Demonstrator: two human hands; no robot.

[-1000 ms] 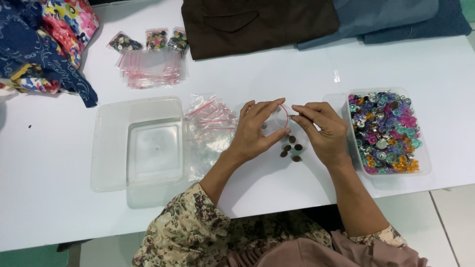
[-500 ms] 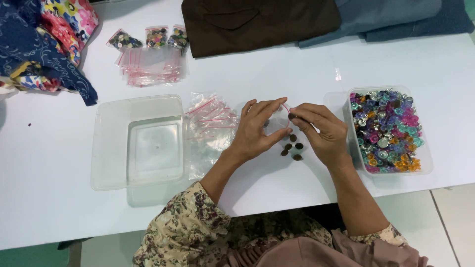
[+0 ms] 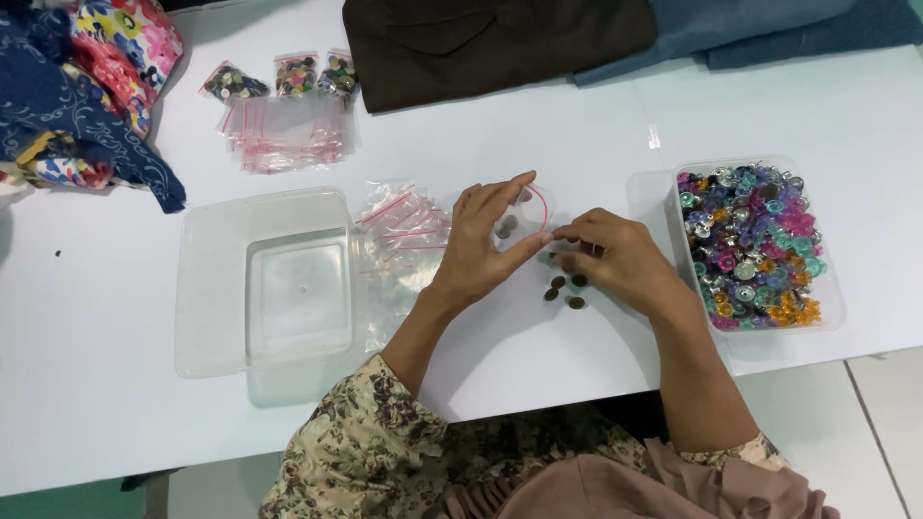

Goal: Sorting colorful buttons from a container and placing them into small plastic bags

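Since a moment ago my right hand has drawn in closer to the small clear bag, its fingertips now right at the bag's mouth, while my left hand has kept its place. The left pinches the bag between thumb and fingers and holds it upright, red-striped opening turned toward the right hand, so that the mouth stays spread; a couple of dark buttons already sit inside. My right fingers are bunched together as if closed on a button, though I cannot tell whether one is actually between them. The loose dark buttons lie just below and between both hands, within easy pick-up. To the right of my right hand sits the tray of coloured buttons; left of my left hand, spare empty bags and a clear tub.
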